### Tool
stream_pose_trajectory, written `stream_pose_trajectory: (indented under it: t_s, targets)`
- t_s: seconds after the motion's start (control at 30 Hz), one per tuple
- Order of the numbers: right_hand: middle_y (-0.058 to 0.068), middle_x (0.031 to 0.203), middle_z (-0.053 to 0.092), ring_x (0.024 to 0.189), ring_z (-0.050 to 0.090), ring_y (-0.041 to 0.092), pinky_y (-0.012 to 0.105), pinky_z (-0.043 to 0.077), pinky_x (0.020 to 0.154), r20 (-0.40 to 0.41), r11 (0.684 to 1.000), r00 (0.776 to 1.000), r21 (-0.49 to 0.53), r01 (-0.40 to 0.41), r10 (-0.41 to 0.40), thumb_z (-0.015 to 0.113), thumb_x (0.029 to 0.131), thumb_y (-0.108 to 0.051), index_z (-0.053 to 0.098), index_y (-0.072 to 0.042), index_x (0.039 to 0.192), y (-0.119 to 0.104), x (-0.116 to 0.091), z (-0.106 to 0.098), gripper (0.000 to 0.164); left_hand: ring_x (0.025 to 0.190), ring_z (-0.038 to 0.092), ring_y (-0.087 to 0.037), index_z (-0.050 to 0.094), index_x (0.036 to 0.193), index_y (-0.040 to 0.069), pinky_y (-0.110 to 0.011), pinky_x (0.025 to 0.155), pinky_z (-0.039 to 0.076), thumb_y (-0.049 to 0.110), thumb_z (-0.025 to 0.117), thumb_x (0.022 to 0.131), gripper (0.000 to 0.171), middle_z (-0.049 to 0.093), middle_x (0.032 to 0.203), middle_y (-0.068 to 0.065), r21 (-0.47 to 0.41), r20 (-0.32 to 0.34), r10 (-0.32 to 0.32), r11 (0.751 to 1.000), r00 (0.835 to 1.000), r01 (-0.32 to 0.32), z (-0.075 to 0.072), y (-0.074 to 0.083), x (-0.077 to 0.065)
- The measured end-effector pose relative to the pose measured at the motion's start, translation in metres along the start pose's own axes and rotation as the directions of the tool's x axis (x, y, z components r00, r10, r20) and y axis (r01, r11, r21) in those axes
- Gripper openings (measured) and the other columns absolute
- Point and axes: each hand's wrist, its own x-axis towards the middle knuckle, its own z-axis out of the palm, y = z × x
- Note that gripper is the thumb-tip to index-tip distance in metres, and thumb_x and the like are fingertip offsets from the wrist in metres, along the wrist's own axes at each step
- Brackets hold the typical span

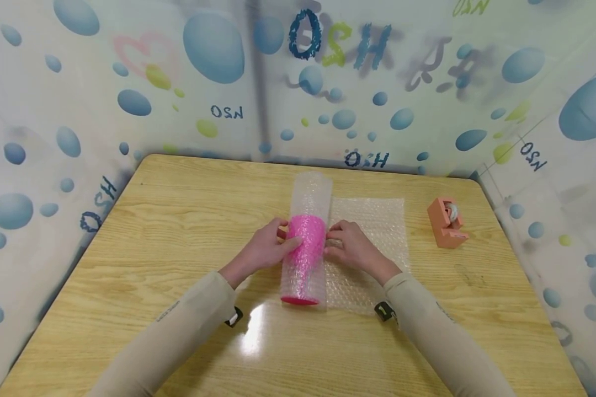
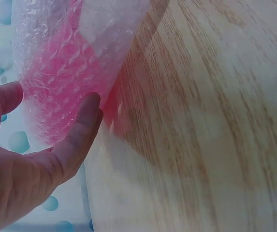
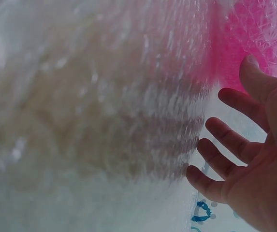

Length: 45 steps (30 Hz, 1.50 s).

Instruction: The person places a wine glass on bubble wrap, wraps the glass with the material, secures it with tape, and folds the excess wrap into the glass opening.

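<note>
A pink goblet (image 1: 305, 242) lies on its side inside a roll of bubble wrap (image 1: 312, 190), its round base toward the near side. From the left, my left hand (image 1: 267, 242) holds the wrapped goblet, thumb on top and fingers at its side. My right hand (image 1: 354, 242) is at the roll's right side, over the flat part of the wrap (image 1: 372, 212). In the right wrist view its fingers (image 3: 220, 157) are spread and loosely bent, fingertips right at the wrap's edge, and the thumb (image 3: 254, 72) overlaps the pink goblet.
An orange tape dispenser (image 1: 442, 226) with a roll of tape (image 1: 451, 212) stands at the right of the wooden table (image 1: 179, 220). Walls (image 1: 169, 121) printed with blue drops enclose the table's back and both sides.
</note>
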Motion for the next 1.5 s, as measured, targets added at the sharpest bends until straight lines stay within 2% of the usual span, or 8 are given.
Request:
stream_pose_trajectory:
  t_s: [0.3,0.4,0.57,0.73,0.9,1.0,1.2,1.5]
  targets:
    - [0.014,0.12,0.058,0.112,0.051,0.03,0.046,0.043,0.097,0.009,1.0,1.0,-0.011,-0.007,0.007,0.072,0.088,-0.031,0.071,-0.013,0.117,-0.002,0.001,0.002,0.034,0.095,0.061,-0.023,0.038,0.138,0.012,-0.032,0.071,0.057,0.044,0.064,0.091,0.063,0.057,0.116,-0.011,0.013,-0.021,-0.014,1.0,1.0,0.014,-0.001,0.001,-0.001]
    - [0.013,0.12,0.057,0.113,0.051,0.03,0.046,0.042,0.099,0.003,1.0,1.0,-0.007,-0.01,0.011,0.073,0.087,-0.031,0.072,-0.013,0.113,-0.002,0.002,0.002,0.032,0.093,0.061,-0.022,0.039,0.136,0.013,-0.031,0.07,0.056,0.047,0.065,0.09,0.063,0.058,0.114,-0.009,0.028,-0.035,-0.019,0.999,0.999,0.02,-0.001,0.002,-0.002]
    - [0.01,0.119,0.056,0.113,0.052,0.028,0.047,0.042,0.101,-0.018,0.998,0.998,0.043,-0.054,0.055,0.075,0.085,-0.03,0.074,-0.013,0.101,-0.002,0.002,0.001,0.024,0.091,0.061,-0.021,0.04,0.135,0.013,-0.031,0.069,0.055,0.048,0.066,0.089,0.063,0.059,0.112,-0.008,0.036,-0.051,-0.013,0.999,0.999,0.014,0.001,0.005,-0.004]
    - [0.008,0.118,0.058,0.112,0.055,0.028,0.046,0.045,0.1,-0.045,0.994,0.998,0.102,-0.042,0.047,0.076,0.084,-0.024,0.073,-0.012,0.097,0.003,0.002,0.0,0.019,0.089,0.061,-0.021,0.04,0.133,0.012,-0.031,0.067,0.055,0.048,0.067,0.088,0.064,0.058,0.109,-0.008,0.042,-0.065,-0.015,0.999,0.998,0.018,0.004,0.007,-0.003]
    - [0.009,0.12,0.059,0.115,0.055,0.03,0.048,0.046,0.099,-0.052,0.977,0.997,0.209,-0.05,0.062,0.07,0.086,-0.016,0.072,-0.01,0.1,0.004,-0.001,-0.006,0.016,0.09,0.061,-0.022,0.04,0.135,0.011,-0.031,0.067,0.055,0.048,0.068,0.087,0.066,0.058,0.111,-0.008,0.054,-0.077,-0.021,0.998,0.997,0.026,0.006,0.01,-0.002]
    - [0.01,0.123,0.058,0.118,0.053,0.031,0.05,0.045,0.099,-0.029,0.963,0.997,0.261,-0.062,0.072,0.064,0.09,-0.018,0.072,-0.008,0.105,0.003,-0.005,-0.011,0.019,0.09,0.06,-0.022,0.04,0.135,0.011,-0.031,0.067,0.055,0.049,0.068,0.087,0.068,0.058,0.112,-0.008,0.058,-0.078,-0.027,0.998,0.997,0.032,0.007,0.011,-0.002]
    - [0.007,0.126,0.056,0.121,0.051,0.029,0.048,0.047,0.096,0.026,0.96,0.996,0.267,-0.09,0.086,0.061,0.095,-0.03,0.071,-0.01,0.11,0.004,-0.006,-0.012,0.027,0.09,0.06,-0.023,0.04,0.134,0.011,-0.031,0.067,0.055,0.05,0.069,0.085,0.069,0.058,0.112,-0.009,0.055,-0.069,-0.039,0.998,0.997,0.043,0.007,0.011,-0.001]
    - [0.008,0.128,0.054,0.123,0.048,0.03,0.051,0.044,0.1,0.037,0.963,0.997,0.256,-0.078,0.07,0.061,0.096,-0.03,0.071,-0.01,0.113,0.007,-0.004,-0.007,0.028,0.097,0.061,-0.023,0.039,0.137,0.012,-0.035,0.073,0.056,0.056,0.067,0.084,0.075,0.057,0.121,-0.01,0.031,-0.04,-0.073,0.997,0.996,0.075,0.008,0.006,0.0]
